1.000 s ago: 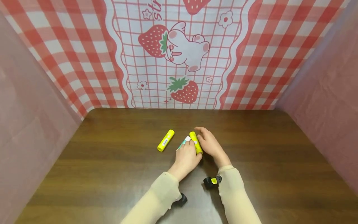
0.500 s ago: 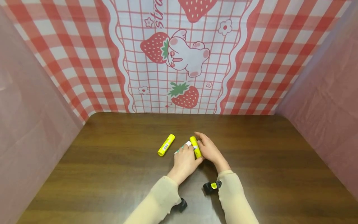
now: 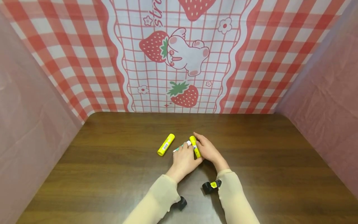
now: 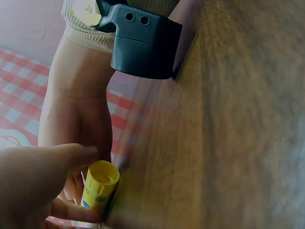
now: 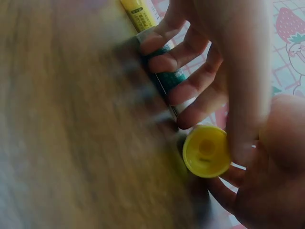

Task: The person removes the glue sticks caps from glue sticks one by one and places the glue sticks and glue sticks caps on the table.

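A yellow glue stick (image 3: 195, 146) lies on the table between my two hands. Close to its left is a white and green tube (image 3: 178, 149), partly covered by my left hand (image 3: 184, 160). The left fingertips touch that tube (image 5: 169, 78) in the right wrist view, while the left thumb is beside the yellow glue stick's round end (image 5: 206, 151). My right hand (image 3: 209, 151) rests along the glue stick's right side, its thumb touching it and its fingers loosely bent. A second yellow glue stick (image 3: 166, 144) lies apart on the left.
The brown wooden table (image 3: 112, 174) ends at a checked strawberry cloth (image 3: 92, 62) behind. Pinkish cloth walls (image 3: 321, 93) stand at both sides. A black wrist camera (image 3: 208, 187) sits by the right sleeve.
The white and green tube has turned slightly and shifted left under my left fingers. The left hand has moved a little left; the right hand lies closer over the yellow glue stick.
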Tool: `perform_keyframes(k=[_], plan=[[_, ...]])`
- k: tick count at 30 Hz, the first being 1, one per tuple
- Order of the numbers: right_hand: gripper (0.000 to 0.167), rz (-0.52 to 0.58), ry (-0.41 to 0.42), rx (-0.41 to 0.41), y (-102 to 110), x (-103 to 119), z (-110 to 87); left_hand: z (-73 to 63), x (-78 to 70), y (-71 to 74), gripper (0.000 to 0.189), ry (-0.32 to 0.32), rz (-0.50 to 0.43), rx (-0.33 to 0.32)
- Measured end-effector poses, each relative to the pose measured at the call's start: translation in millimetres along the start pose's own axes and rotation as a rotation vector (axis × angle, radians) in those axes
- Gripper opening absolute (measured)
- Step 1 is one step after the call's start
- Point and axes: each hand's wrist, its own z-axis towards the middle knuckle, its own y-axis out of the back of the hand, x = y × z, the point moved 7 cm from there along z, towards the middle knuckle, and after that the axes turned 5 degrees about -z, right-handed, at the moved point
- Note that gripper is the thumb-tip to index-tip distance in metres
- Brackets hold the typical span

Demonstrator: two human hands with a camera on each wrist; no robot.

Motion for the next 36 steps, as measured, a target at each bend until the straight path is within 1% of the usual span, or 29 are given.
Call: perform_keyframes(k=[4, 6, 8, 14, 17, 22, 24, 29, 31, 34, 36], plan=[[0.041, -0.013, 0.007, -0.028, 0.3, 2.4, 1.2, 1.5, 3.5, -0.5, 0.063, 0.008, 0.000, 0.018], [0.039, -0.026, 0.002, -0.042, 0.6, 3.2, 1.3, 1.9, 5.9, -0.5, 0.063, 0.015, -0.015, 0.030], [0.037, -0.034, 0.000, -0.061, 2.3, 3.6, 0.4, 2.8, 7.3, -1.2, 0.059, 0.020, -0.040, 0.051], [0.033, -0.069, -0.022, -0.140, 10.8, 2.3, -0.4, 6.3, 11.4, 0.7, 0.038, 0.025, -0.148, 0.100], [0.032, -0.084, -0.052, -0.175, 14.4, -1.4, -0.5, 6.7, 12.7, 2.1, 0.037, 0.030, -0.195, 0.110], [0.031, -0.057, -0.096, -0.205, 16.9, -7.2, -1.5, 5.8, 16.0, 5.1, 0.038, 0.066, -0.261, 0.099], [0.031, -0.037, -0.109, -0.211, 17.3, -7.9, -2.0, 5.7, 17.2, 6.5, 0.037, 0.070, -0.273, 0.088], [0.031, 0.032, -0.142, -0.212, 19.8, -7.5, -3.9, 7.5, 19.4, 8.6, 0.035, 0.041, -0.290, 0.065], [0.031, 0.059, -0.142, -0.213, 22.4, -6.4, -4.7, 8.7, 20.3, 10.9, 0.034, 0.027, -0.295, 0.059], [0.032, 0.102, -0.134, -0.210, 28.1, -3.3, -6.5, 11.1, 21.8, 18.4, 0.033, 0.010, -0.300, 0.044], [0.033, 0.125, -0.117, -0.192, 31.9, 1.2, -8.3, 12.8, 23.4, 25.7, 0.033, 0.004, -0.316, 0.039]])
